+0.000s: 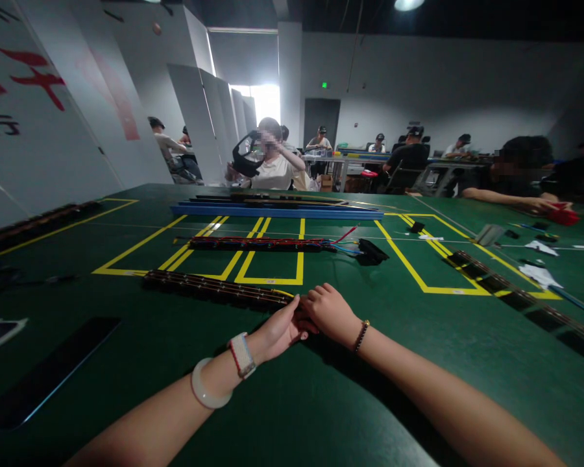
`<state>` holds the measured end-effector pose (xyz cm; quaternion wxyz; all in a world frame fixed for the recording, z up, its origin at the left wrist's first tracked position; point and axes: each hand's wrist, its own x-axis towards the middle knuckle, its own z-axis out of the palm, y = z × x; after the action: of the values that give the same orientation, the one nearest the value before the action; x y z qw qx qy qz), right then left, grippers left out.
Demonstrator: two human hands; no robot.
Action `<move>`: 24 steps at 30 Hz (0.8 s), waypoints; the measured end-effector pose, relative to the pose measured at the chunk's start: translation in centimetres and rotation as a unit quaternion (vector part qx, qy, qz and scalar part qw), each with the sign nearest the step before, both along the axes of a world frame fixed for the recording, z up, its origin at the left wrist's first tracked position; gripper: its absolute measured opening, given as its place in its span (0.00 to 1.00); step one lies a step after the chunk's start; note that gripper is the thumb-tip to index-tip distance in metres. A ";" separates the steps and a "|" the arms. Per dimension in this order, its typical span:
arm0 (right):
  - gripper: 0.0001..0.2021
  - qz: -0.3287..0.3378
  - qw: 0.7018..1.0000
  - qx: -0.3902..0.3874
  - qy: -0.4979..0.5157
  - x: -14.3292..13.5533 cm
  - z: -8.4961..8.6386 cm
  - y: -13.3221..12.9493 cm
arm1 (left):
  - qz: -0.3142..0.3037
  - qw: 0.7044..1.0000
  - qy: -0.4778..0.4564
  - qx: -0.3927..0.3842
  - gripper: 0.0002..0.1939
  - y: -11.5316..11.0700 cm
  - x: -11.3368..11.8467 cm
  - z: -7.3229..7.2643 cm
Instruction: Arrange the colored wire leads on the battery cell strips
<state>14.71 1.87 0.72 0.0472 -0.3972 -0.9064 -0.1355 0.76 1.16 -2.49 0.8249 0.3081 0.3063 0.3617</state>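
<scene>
Meeting, both hands [331,314] adjoin a wire-carrying strip [214,288]

Wired strips [214,289] on a yellow-lined green table [296,415] suggest a workshop.

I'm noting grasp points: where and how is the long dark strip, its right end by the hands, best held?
Probably at mid-length on the dark strip, pinched across its narrow width from the near side, since one long edge faces that way. The right end seems poorer: a yellow wire, the left hand and the right hand crowd it.
</scene>
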 end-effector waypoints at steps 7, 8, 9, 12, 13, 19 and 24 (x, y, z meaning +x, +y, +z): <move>0.09 -0.014 1.000 0.004 0.008 -0.1 1.8 -1.1 | 0.009 1.000 0.029 0.007 0.16 0.1 0.0 -0.7; 0.10 -0.023 1.000 -0.002 0.016 0.0 2.1 -1.1 | 0.007 0.999 0.032 0.009 0.16 0.1 0.0 -0.6; 0.10 -0.032 0.999 -0.009 0.022 0.0 2.3 -1.2 | 0.005 0.999 0.033 0.010 0.16 0.0 0.1 -0.5; 0.11 -0.055 0.997 -0.043 0.033 0.0 2.2 -1.2 | 0.006 0.999 0.028 0.020 0.16 -0.1 0.1 -0.3; 0.12 -0.057 0.996 -0.057 0.031 -0.1 2.0 -1.2 | 0.009 0.999 0.025 0.025 0.15 -0.2 0.1 -0.3; 0.12 -0.065 0.993 -0.088 0.042 0.4 1.8 -0.9 | 0.015 0.998 0.042 0.033 0.13 -0.1 0.1 -0.7; 0.17 -0.063 0.997 -0.028 0.042 1.2 2.1 0.5 | 0.006 0.998 0.047 0.049 0.12 -0.1 0.1 -0.7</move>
<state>15.96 2.35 2.82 0.0660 -0.4599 -0.8803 -0.0963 0.84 1.09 -3.17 0.7911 0.3630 0.3288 0.3665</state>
